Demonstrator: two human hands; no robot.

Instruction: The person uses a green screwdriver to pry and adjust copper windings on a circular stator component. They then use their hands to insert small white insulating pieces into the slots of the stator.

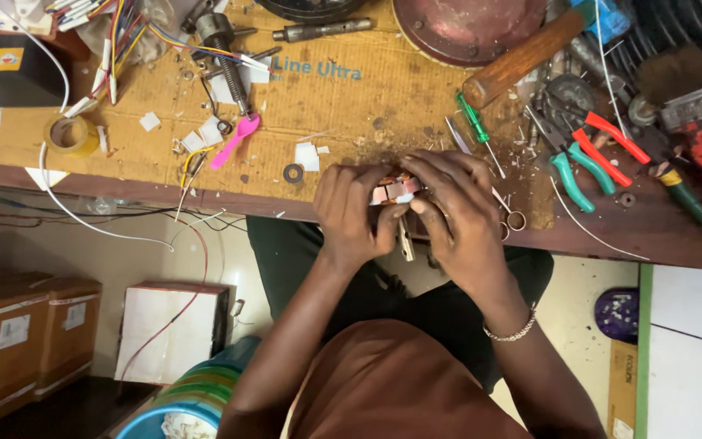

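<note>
Both my hands meet at the near edge of a wooden workbench (660,236). My left hand (355,211) and my right hand (457,215) together grip a small copper-wound coil (394,191) wrapped partly in white paper strips. Fingers of both hands pinch it from either side, hiding most of it. A pale flat strip (406,242) hangs down below the coil between my hands. A metal bracelet (509,332) sits on my right wrist.
A cardboard sheet (327,106) covers the bench, strewn with a pink plastic spoon (236,140), green screwdriver (477,130), scissors (507,213), teal pliers (574,175), red-handled pliers (611,138), tape roll (69,134), hammer handle (522,57) and wires. Cardboard boxes (26,337) stand on the floor at left.
</note>
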